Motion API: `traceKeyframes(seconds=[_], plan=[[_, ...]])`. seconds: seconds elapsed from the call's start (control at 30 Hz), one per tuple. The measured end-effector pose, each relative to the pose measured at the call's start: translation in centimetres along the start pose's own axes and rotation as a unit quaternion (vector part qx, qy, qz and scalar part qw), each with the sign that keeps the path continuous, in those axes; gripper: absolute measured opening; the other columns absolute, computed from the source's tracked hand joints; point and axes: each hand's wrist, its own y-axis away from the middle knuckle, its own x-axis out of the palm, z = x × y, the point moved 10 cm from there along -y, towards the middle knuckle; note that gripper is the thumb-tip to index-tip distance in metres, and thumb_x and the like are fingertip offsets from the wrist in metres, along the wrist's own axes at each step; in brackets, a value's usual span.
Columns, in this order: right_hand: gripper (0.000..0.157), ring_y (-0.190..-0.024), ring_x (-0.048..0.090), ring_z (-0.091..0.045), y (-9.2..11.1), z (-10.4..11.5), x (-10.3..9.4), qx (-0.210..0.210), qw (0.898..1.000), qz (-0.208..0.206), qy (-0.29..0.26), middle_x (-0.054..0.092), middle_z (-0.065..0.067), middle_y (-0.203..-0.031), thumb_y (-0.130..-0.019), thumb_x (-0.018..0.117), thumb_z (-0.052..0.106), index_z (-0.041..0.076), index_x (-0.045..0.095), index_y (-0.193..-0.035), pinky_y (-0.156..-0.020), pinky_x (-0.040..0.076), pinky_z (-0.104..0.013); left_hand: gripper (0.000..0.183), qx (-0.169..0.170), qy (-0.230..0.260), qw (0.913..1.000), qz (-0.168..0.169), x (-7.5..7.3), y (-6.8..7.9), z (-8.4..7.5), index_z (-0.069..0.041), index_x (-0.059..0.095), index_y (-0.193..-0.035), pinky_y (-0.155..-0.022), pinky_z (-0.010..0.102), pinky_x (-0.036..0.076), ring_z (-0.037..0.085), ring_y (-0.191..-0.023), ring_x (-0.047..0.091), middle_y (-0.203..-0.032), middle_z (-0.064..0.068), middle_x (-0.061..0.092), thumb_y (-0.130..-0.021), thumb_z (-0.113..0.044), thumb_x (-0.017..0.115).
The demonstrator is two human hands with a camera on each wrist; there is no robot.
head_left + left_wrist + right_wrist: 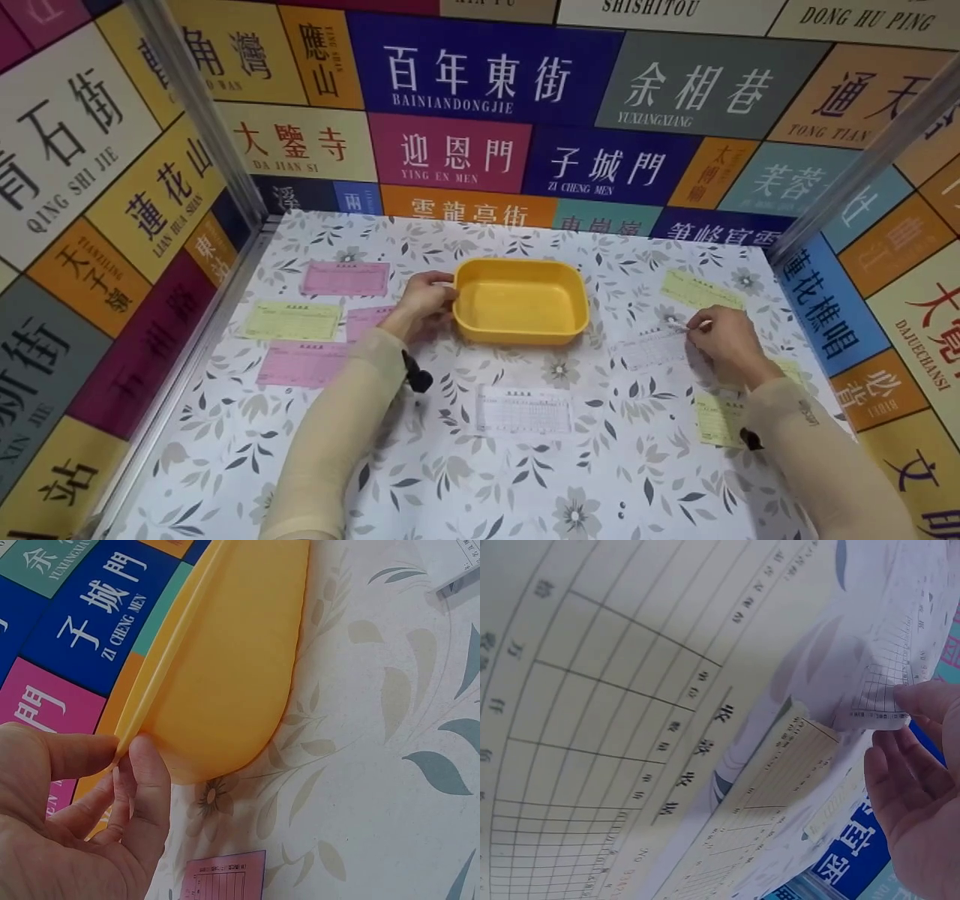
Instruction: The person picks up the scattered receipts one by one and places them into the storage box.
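Note:
A yellow plastic tub point(517, 336) stands at the middle of the table, nothing visible inside it. My left hand point(425, 298) pinches its left rim between thumb and fingers; in the left wrist view the tub's rim point(161, 660) runs up from the fingertips. Over on the right, my right hand point(729, 341) pinches the right end of a white receipt slip point(649, 351). The right wrist view shows that slip's printed grid point(885, 682), its edge between thumb and fingers. A yellow slip point(701, 289) lies just beyond this hand.
Another white slip point(523, 412) lies in front of the tub. Several pink slips point(346, 278) and a yellow slip point(289, 322) are spread at the left. More yellow slips point(718, 424) lie near the right forearm. Sign-patterned panels point(450, 154) wall in the floral-covered table point(480, 487).

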Motion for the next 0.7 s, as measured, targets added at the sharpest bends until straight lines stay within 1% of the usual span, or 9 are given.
traceKeyframes(seconds=[0.1,0.2,0.27,0.33,0.4,0.47,0.53,0.63,0.7], plan=[[0.02,-0.094,0.073,-0.031,-0.3,0.0,-0.3,0.005,1.0,-0.005,-0.016,0.077,-0.028,-0.121,-0.103,0.07,0.016,0.005,0.077,-0.117,-0.083,0.06,-0.044,0.056,0.001,-0.001,1.0,-0.001,0.0,0.0,-0.1,-0.01,0.06,-0.158,-0.105,0.046,0.063,0.024,-0.104,0.075,-0.143,0.024,0.075,-0.102,-0.008,0.067],[0.019,-0.098,0.074,-0.032,-0.4,0.0,-0.6,0.004,1.0,-0.012,-0.024,0.076,-0.028,-0.125,-0.101,0.07,0.012,0.004,0.076,-0.117,-0.078,0.056,-0.034,0.056,0.002,-0.003,1.0,-0.002,0.0,0.0,-0.1,-0.01,0.06,-0.158,-0.105,0.046,0.063,0.024,-0.105,0.075,-0.143,0.024,0.075,-0.102,-0.008,0.067],[0.019,-0.103,0.076,-0.036,-0.5,0.2,-0.8,-0.002,1.0,-0.017,-0.025,0.077,-0.029,-0.126,-0.1,0.071,0.011,0.004,0.078,-0.117,-0.077,0.055,-0.03,0.056,0.003,-0.004,1.0,-0.005,0.0,0.0,-0.2,-0.01,0.06,-0.157,-0.106,0.046,0.063,0.024,-0.105,0.075,-0.143,0.024,0.075,-0.102,-0.008,0.067],[0.021,-0.107,0.076,-0.04,-0.4,0.3,-0.9,-0.008,0.999,-0.019,-0.026,0.077,-0.03,-0.127,-0.101,0.071,0.01,0.003,0.081,-0.118,-0.076,0.055,-0.029,0.055,0.002,-0.002,1.0,-0.008,-0.1,0.1,-0.2,-0.01,0.061,-0.156,-0.107,0.047,0.062,0.024,-0.105,0.075,-0.143,0.023,0.075,-0.101,-0.008,0.067],[0.023,-0.107,0.076,-0.042,-0.3,0.3,-1.0,-0.007,0.999,-0.02,-0.03,0.078,-0.03,-0.127,-0.102,0.07,0.011,0.003,0.083,-0.119,-0.075,0.055,-0.029,0.055,0.002,-0.001,1.0,-0.009,-0.1,0.1,-0.2,-0.01,0.061,-0.155,-0.107,0.047,0.062,0.024,-0.104,0.075,-0.142,0.023,0.075,-0.101,-0.008,0.067],[0.025,-0.103,0.075,-0.038,-0.3,0.1,-1.1,0.002,0.999,-0.016,-0.039,0.078,-0.03,-0.128,-0.103,0.069,0.012,0.003,0.084,-0.122,-0.073,0.056,-0.028,0.053,0.001,0.001,0.9999,-0.011,-0.1,0.1,-0.2,-0.011,0.062,-0.154,-0.105,0.046,0.063,0.024,-0.104,0.075,-0.142,0.022,0.075,-0.101,-0.008,0.068],[0.027,-0.099,0.073,-0.03,-0.3,0.0,-1.1,0.014,0.999,-0.013,-0.048,0.078,-0.029,-0.13,-0.103,0.069,0.012,0.003,0.084,-0.124,-0.072,0.056,-0.026,0.051,0.0,0.002,0.9999,-0.012,-0.1,0.1,-0.2,-0.011,0.063,-0.152,-0.104,0.045,0.063,0.025,-0.107,0.075,-0.142,0.022,0.075,-0.101,-0.009,0.068],[0.031,-0.093,0.069,-0.017,-0.3,-0.1,-1.2,0.031,0.997,-0.011,-0.065,0.078,-0.029,-0.132,-0.101,0.071,0.01,0.002,0.082,-0.129,-0.07,0.056,-0.023,0.049,-0.001,0.003,0.9999,-0.016,-0.1,0.1,-0.1,-0.012,0.064,-0.15,-0.101,0.042,0.064,0.028,-0.114,0.076,-0.142,0.022,0.075,-0.101,-0.008,0.068],[0.034,-0.09,0.068,-0.012,-0.1,0.1,-1.4,0.036,0.996,-0.013,-0.076,0.078,-0.03,-0.132,-0.1,0.073,0.009,0.002,0.081,-0.131,-0.069,0.056,-0.022,0.05,0.001,0.009,0.9999,-0.014,-0.1,0.1,-0.1,-0.011,0.064,-0.151,-0.099,0.041,0.064,0.03,-0.116,0.075,-0.142,0.023,0.074,-0.101,-0.007,0.068]])
